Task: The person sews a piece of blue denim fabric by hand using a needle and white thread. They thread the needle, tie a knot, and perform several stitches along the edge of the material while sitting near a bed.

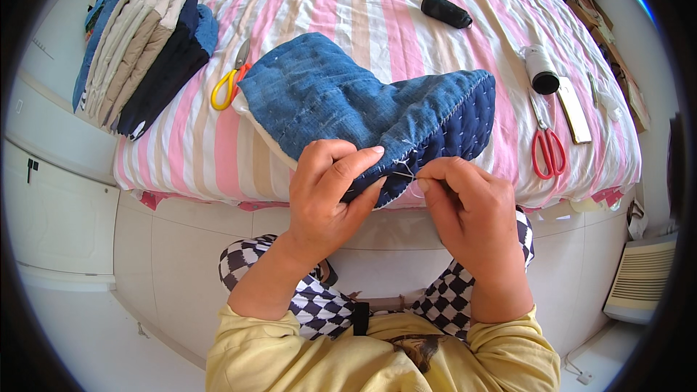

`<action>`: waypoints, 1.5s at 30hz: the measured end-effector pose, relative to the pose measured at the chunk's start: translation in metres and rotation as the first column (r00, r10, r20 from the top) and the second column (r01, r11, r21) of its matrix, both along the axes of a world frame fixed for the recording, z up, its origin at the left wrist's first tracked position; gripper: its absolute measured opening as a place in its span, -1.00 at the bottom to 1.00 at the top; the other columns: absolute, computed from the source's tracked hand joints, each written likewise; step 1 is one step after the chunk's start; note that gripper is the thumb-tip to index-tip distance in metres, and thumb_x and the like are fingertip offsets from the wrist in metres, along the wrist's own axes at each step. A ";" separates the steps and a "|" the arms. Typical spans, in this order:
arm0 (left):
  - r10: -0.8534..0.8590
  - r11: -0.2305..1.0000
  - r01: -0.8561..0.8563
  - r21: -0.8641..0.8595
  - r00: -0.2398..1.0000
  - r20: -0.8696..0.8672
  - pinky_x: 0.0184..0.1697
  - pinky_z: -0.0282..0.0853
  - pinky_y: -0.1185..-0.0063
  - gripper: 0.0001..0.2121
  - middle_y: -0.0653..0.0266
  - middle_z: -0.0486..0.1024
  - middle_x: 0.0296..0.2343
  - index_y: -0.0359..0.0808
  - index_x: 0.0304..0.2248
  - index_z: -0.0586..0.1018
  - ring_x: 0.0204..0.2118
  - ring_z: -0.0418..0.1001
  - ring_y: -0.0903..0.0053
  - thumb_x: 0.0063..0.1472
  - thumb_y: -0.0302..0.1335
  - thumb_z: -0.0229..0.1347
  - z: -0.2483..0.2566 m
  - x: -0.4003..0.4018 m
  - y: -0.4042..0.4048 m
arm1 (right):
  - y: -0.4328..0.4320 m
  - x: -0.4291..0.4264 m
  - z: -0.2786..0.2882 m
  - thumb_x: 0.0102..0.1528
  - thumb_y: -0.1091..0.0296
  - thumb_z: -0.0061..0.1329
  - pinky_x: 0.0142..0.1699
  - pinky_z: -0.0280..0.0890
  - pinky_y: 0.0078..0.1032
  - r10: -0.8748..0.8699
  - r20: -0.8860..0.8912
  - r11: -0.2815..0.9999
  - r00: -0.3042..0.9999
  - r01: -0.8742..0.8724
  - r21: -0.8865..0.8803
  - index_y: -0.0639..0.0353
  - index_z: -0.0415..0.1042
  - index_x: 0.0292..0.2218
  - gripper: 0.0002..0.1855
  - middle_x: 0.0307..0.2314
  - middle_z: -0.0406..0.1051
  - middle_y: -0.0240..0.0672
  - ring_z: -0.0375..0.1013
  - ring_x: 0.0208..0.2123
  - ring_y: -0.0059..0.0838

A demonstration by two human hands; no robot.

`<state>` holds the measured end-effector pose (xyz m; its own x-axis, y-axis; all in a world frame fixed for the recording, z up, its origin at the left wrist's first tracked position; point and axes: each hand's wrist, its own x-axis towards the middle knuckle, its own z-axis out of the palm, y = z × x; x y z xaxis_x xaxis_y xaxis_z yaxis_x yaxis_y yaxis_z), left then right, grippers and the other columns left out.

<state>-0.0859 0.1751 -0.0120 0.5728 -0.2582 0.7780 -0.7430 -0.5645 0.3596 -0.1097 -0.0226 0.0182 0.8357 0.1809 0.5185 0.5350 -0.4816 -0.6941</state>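
Note:
A quilted blue denim boot-shaped piece (326, 92) lies on the bed's near edge, its dark navy stitched sole (457, 125) turned partly towards me. My left hand (332, 190) grips the near part of the piece, thumb and fingers at the seam between denim and sole. Beside it on the right, my right hand (468, 201) pinches something thin at the sole, with a slim light line, a needle or taut thread, running from the fingertips to the seam. Loose white thread ends (402, 164) stick out there. Which of the two is pinched, I cannot tell.
Yellow-and-orange-handled scissors (222, 90) touch the piece's left side. A black thread spool (446, 11) lies farther back. At right are a white thread cone (540, 65), red-handled scissors (549, 152) and a flat pale object (574, 111). Folded clothes or fabrics (147, 38) stand stacked at left on the striped bedsheet (348, 5).

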 end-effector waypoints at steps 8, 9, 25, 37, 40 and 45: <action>0.003 1.000 -0.003 -0.002 1.000 -0.008 -0.34 0.35 0.60 -0.65 0.17 0.42 -0.40 -0.38 -0.22 0.59 -0.40 0.41 0.43 -0.10 -0.67 0.29 0.001 0.000 0.000 | 0.001 -0.001 -0.001 0.09 0.56 -0.03 -0.45 0.32 -0.35 0.067 -0.119 0.997 0.991 -0.062 0.049 0.22 0.40 -0.32 -0.92 -0.55 0.43 -0.16 0.46 -0.53 -0.12; 0.001 1.000 -0.001 -0.002 1.000 -0.010 -0.34 0.35 0.59 -0.64 0.17 0.42 -0.40 -0.38 -0.22 0.59 -0.40 0.41 0.43 -0.10 -0.67 0.29 0.002 -0.001 0.000 | 0.001 0.000 -0.001 0.09 0.56 -0.03 -0.45 0.32 -0.35 0.062 -0.123 0.997 0.990 -0.056 0.057 0.22 0.40 -0.32 -0.92 -0.55 0.43 -0.16 0.46 -0.53 -0.11; 0.000 1.000 0.000 0.008 1.000 0.017 -0.36 0.35 0.60 -0.63 0.18 0.43 -0.41 -0.37 -0.23 0.58 -0.40 0.41 0.42 -0.12 -0.69 0.29 0.001 0.000 -0.001 | 0.005 -0.001 -0.004 0.10 0.54 -0.03 -0.49 0.30 -0.32 0.052 -0.122 0.998 0.991 -0.048 0.033 0.19 0.39 -0.31 -0.92 -0.59 0.41 -0.13 0.45 -0.56 -0.08; -0.002 1.000 0.001 0.018 1.000 0.016 -0.38 0.35 0.59 -0.65 0.19 0.43 -0.41 -0.37 -0.24 0.59 -0.41 0.42 0.43 -0.12 -0.69 0.29 0.002 -0.001 -0.002 | 0.010 0.001 -0.012 0.13 0.54 -0.05 -0.49 0.30 -0.32 0.164 -0.216 0.979 0.962 -0.132 0.157 0.19 0.36 -0.24 -0.87 -0.62 0.40 -0.09 0.46 -0.56 -0.03; 0.000 1.000 -0.001 0.024 1.000 0.016 -0.38 0.34 0.59 -0.65 0.19 0.43 -0.41 -0.37 -0.24 0.59 -0.42 0.41 0.43 -0.11 -0.69 0.28 0.003 -0.001 -0.002 | 0.010 0.000 -0.014 0.13 0.55 -0.06 -0.50 0.29 -0.33 0.190 -0.280 0.967 0.941 -0.131 0.218 0.19 0.36 -0.25 -0.88 -0.64 0.38 -0.10 0.45 -0.57 -0.05; -0.009 1.000 0.009 0.024 1.000 0.025 -0.40 0.34 0.59 -0.63 0.19 0.43 -0.41 -0.36 -0.22 0.59 -0.42 0.41 0.44 -0.11 -0.70 0.28 0.001 -0.001 -0.001 | 0.012 -0.001 -0.013 0.13 0.57 -0.06 -0.51 0.27 -0.36 0.181 -0.314 0.968 0.932 -0.112 0.226 0.20 0.36 -0.26 -0.89 -0.66 0.36 -0.11 0.44 -0.59 -0.07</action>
<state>-0.0866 0.1739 -0.0112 0.5504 -0.2821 0.7858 -0.7569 -0.5659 0.3269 -0.1103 -0.0106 0.0052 0.9373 0.2354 0.2570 0.3135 -0.2475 -0.9168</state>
